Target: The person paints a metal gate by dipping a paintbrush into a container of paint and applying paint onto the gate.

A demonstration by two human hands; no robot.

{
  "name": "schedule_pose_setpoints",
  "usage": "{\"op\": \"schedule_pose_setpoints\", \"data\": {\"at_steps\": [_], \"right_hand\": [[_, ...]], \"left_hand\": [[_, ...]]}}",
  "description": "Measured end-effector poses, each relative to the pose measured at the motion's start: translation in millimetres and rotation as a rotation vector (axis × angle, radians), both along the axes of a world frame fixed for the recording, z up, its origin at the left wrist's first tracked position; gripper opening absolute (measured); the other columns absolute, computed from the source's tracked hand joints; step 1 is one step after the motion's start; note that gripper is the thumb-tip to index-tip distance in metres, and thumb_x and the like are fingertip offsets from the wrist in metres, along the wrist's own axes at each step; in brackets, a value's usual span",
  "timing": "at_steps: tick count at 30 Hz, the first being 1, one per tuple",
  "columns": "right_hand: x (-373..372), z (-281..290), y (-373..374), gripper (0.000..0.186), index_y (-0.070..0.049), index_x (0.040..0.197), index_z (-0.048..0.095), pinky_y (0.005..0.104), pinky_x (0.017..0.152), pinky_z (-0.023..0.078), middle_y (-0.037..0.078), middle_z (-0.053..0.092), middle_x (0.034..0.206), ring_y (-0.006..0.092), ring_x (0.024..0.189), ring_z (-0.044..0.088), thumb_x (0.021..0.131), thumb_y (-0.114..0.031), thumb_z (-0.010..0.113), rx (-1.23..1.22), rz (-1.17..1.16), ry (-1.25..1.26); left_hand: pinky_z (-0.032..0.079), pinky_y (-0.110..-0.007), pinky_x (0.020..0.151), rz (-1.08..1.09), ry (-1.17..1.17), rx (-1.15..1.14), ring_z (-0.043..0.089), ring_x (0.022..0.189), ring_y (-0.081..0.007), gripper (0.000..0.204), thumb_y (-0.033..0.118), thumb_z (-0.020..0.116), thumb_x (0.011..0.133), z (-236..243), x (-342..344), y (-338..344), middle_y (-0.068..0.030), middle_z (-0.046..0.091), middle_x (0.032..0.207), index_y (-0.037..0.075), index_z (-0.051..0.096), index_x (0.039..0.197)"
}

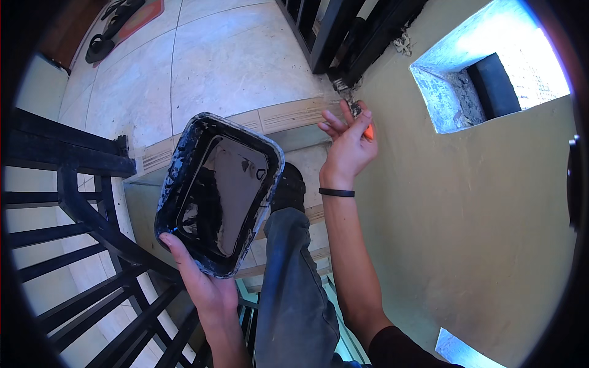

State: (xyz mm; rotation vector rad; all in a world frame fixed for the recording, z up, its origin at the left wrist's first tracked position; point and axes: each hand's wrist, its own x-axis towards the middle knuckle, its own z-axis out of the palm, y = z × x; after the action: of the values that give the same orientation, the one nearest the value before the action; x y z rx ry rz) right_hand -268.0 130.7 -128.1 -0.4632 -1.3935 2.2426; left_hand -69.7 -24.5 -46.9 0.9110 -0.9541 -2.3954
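My left hand (207, 288) grips the near end of a paint-smeared rectangular black tub (161, 211), thumb on its rim and the other fingers hidden beneath. Dark, glossy paint (230, 190) lies in the tub's bottom. My right hand (348, 153) is closed around a paintbrush (369, 132) with an orange handle. The brush's bristle end reaches the foot of a black railing post (356, 58), where the post meets the tiled floor and the wall. Whether the bristles touch the post, I cannot tell.
Tiled steps (288, 116) lead up to a landing (221, 55). A black metal railing (86, 214) runs along the left. On the right stands a greenish wall (448, 202) with a square opening (491, 80). Dark sandals (101, 48) lie by a reddish mat (140, 21) at far left.
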Motion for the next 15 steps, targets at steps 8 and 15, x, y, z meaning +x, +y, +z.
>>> {"op": "schedule_pose_setpoints", "data": {"at_steps": [8,15], "right_hand": [[4,35,2,0.053,0.006,0.139,0.049,0.0339,0.064,0.063,0.029,0.066,0.123,0.0275,0.080,0.076,0.111,-0.039,0.045,0.053,0.046,0.110],[40,45,33,0.047,0.005,0.135,0.055,0.0285,0.058,0.060,0.022,0.072,0.107,0.0191,0.067,0.073,0.110,-0.034,0.050,0.294,0.055,0.126]], "left_hand": [[0.050,-0.045,0.108,-0.002,0.015,0.007,0.055,0.132,-0.0253,0.063,0.054,0.052,0.104,-2,-1,2,-0.0097,0.053,0.146,0.013,0.042,0.152],[0.052,-0.043,0.108,0.003,0.009,0.004,0.056,0.131,-0.0245,0.062,0.052,0.051,0.105,0,-3,4,-0.0095,0.054,0.145,0.012,0.042,0.151]]}}
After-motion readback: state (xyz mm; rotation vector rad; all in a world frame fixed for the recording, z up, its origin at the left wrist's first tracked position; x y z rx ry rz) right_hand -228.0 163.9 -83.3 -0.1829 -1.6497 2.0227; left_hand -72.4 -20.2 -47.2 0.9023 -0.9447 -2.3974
